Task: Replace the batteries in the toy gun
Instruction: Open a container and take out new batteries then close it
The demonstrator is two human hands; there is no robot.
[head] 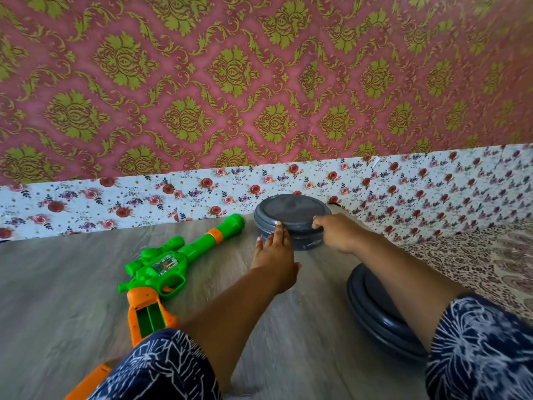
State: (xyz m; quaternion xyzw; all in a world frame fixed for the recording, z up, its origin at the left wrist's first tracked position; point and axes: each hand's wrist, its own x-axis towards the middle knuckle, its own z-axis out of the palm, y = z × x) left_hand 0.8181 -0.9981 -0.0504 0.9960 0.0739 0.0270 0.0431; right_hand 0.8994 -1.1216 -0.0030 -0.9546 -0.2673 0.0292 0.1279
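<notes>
We have both hands on the lidded grey container [291, 215], left hand [275, 252] flat-fingered, right hand [336, 232] curled at its rim; toy gun [173, 264] lies left on the floor, barrel toward the wall, nearest our left.

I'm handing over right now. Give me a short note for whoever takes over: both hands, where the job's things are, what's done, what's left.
Left hand: open, fingertips on the near rim of the grey lidded container by the wall.
Right hand: curled over the container's right edge; whether it grips, I cannot tell.
Toy gun: flat on the floor, left of the container, untouched.
Second grey round piece: on the floor under the right forearm.
Done: nothing visible on the gun.
Left: no batteries in sight; contents of the container are hidden. Whole battery swap remains.
</notes>
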